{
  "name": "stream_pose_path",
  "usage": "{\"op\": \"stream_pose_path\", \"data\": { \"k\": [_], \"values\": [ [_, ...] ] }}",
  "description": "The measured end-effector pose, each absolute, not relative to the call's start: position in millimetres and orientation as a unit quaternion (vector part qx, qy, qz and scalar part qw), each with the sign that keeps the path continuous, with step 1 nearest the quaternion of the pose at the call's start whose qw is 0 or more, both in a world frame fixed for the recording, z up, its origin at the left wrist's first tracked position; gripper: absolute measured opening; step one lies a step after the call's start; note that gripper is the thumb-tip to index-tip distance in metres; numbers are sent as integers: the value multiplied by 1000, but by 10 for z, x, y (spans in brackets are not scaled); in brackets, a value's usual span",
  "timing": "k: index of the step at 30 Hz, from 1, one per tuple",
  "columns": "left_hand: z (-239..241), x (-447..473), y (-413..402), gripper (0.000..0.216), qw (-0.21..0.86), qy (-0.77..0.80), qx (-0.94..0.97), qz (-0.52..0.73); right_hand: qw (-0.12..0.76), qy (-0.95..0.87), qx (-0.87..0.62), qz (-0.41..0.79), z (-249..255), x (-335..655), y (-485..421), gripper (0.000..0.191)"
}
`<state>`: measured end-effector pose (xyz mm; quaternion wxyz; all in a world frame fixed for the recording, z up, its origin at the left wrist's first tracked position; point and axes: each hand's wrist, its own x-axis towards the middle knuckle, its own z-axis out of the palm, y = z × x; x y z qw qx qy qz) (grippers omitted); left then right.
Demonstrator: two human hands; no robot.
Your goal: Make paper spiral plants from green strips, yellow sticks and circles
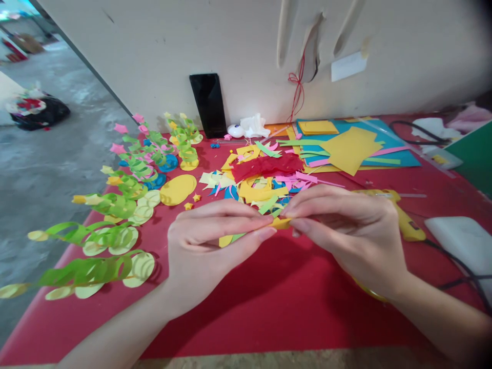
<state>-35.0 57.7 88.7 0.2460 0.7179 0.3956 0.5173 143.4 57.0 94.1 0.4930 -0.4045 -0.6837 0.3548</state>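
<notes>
Between my two hands, above the red table (246, 307), is a small folded piece of yellow paper (282, 223). My left hand (219, 230) pinches its left end between thumb and fingers. The right end is pinched by my right hand (346, 220). The fingertips hide part of the paper, so its full shape cannot be made out. Just behind my hands spreads a heap of coloured paper scraps (265, 192), with crumpled red paper (267, 168) on top. Two tiny yellow paper stars (188, 206) lie left of the heap, near yellow paper discs (179, 190).
Rows of curled green paper decorations (96, 205) on round bases line the left edge. A black phone (209, 105) leans on the wall. Coloured sheets (353, 148) lie at the back right. A yellow glue gun (409, 223) and a white box-like object (459, 241) with cables are at right.
</notes>
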Motion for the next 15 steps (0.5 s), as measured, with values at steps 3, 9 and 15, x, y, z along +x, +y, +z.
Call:
{"op": "stream_pose_path", "data": {
  "k": [3, 9, 15],
  "values": [
    [858, -349, 596, 21, 292, 393, 698, 522, 488, -665, -418, 381, 932, 1427, 566, 11],
    [794, -361, 708, 15, 433, 377, 669, 471, 470, -578, -455, 489, 901, 1451, 638, 4],
    [883, -372, 766, 26, 451, 384, 750, 294, 318, -545, -448, 634, 885, 1459, 753, 3]
  ]
}}
